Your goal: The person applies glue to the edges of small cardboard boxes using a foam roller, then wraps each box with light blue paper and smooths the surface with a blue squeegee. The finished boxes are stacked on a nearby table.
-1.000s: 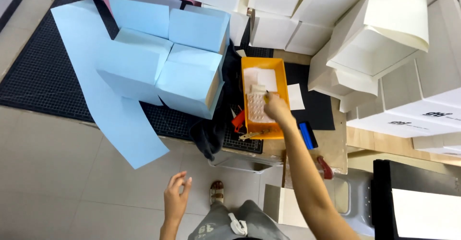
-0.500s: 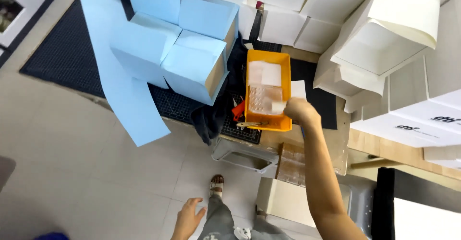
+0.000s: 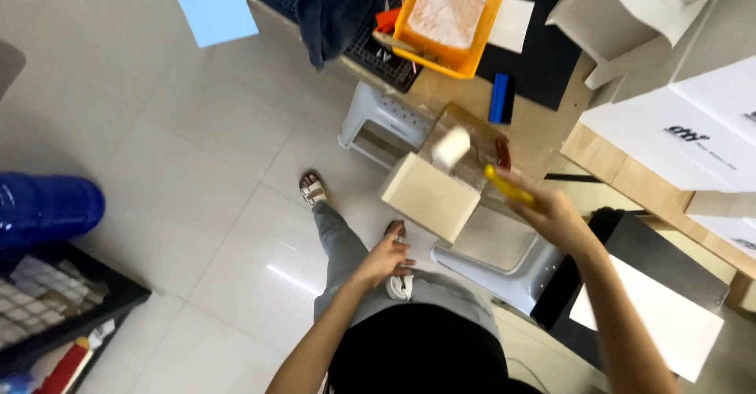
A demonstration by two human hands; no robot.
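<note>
The right hand [image 3: 551, 214] is closed around the yellow handle of a paint roller [image 3: 472, 165], whose pale roller head sticks out up and to the left of the fist. Just below that head lies a tan cardboard box [image 3: 429, 197]. The left hand [image 3: 386, 258] rests with loosely bent fingers on the person's thigh, holding nothing, down-left of the right hand.

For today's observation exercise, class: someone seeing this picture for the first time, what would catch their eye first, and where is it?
Likely the right hand in the middle, gripping a yellow-handled brush with its pale head raised above a beige box. Next, the bright orange tray at the top edge and the glossy blue container at the far left. The left hand rests low on the person's grey trouser leg.
</note>
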